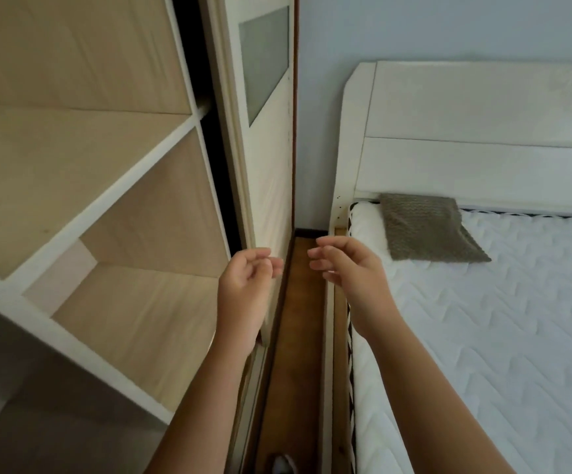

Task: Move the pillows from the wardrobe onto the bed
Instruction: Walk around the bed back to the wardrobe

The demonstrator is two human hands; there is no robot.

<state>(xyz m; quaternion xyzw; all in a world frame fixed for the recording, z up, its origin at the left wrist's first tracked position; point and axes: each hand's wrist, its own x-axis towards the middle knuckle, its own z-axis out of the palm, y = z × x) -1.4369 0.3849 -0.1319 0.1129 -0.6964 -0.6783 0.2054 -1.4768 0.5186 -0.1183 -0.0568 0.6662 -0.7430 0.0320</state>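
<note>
Both arms stretched fwd over the narrow strip of brown floor (294, 336) btwn wardrobe (83, 186) and bed (482, 336). Left hand (243, 285) up by the edge of the sliding door (264, 186), fingers (264, 260) loosely curled, grasping nothing; whether touching the door edge, can't tell. Right hand (349, 268) just beside the mattress corner, fingers (322, 258) half bent and relaxed, empty too. Hands near each other, palms turned inward, small gap btwn them. Grey knitted pillow (428, 230) lying flat on the white quilted mattress, up at the head end, top edge against the white headboard (482, 107), near the left corner. Wardrobe open on the left: pale wood shelves w/ white front edges, the compartments in view bare, lower left part blurred. Door w/ a frosted grey panel (265, 63) up high, dark gap behind its inner edge. Pale blue-grey wall (380, 29) behind the headboard. Bottom of frame, btwn the forearms, tip of a shoe (282, 465) on the floor, barely visible.
</note>
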